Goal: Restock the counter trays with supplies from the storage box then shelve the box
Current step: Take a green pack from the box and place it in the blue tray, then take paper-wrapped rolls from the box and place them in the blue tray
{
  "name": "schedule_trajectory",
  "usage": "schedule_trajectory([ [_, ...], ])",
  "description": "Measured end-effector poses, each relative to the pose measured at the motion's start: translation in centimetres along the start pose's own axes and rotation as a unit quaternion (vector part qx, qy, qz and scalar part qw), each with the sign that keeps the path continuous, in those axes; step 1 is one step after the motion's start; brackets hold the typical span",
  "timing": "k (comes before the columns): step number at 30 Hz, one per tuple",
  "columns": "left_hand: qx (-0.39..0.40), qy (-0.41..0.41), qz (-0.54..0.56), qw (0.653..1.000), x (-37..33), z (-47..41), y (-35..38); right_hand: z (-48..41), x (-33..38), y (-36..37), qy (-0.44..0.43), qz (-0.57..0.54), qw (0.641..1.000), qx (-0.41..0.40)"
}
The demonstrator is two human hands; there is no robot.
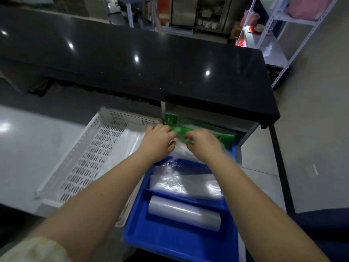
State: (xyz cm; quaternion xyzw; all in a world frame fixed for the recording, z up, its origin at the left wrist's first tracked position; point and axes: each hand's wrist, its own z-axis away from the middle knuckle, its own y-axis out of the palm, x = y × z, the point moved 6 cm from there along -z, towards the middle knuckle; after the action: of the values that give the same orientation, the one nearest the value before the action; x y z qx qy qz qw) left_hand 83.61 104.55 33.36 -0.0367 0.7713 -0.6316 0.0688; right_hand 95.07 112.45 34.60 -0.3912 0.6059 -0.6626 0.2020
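A blue divided tray [166,237] sits in front of me on the counter. Its near compartment holds a clear plastic roll [184,212], and the compartment behind holds flat clear bags [185,183]. At the tray's far end lies a green-printed packet of bags [200,130]. My left hand [159,138] and my right hand [203,141] both pinch the packet's near edge, fingers curled on it. A white perforated basket [88,154] stands to the left of the blue tray, with clear plastic lying inside.
A black glossy raised counter top [151,59] runs across behind the trays, with an open cubby under it. White metal shelving [283,31] stands at the far right. A grey floor lies to the right.
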Motion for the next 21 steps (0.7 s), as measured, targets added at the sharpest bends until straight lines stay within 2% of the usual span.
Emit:
schedule_trajectory([
  [5, -0.072, -0.109, 0.009, 0.991, 6.4, 4.0, -4.4, -2.1, 8.0, 0.5, -0.109, 0.001, 0.994, -0.03],
  [10, -0.117, -0.211, -0.019, 0.97, 15.4, 13.1, -8.9, -3.3, 20.2, 1.7, -0.213, -0.034, 0.974, -0.073],
  [16, -0.125, -0.342, -0.055, 0.93, 28.3, 29.8, -13.0, -2.5, 41.3, 6.8, -0.359, -0.049, 0.929, -0.07],
  [21, -0.129, -0.444, -0.091, 0.882, 39.7, 46.3, -17.2, -0.1, 61.1, 12.2, -0.446, -0.082, 0.89, -0.041],
])
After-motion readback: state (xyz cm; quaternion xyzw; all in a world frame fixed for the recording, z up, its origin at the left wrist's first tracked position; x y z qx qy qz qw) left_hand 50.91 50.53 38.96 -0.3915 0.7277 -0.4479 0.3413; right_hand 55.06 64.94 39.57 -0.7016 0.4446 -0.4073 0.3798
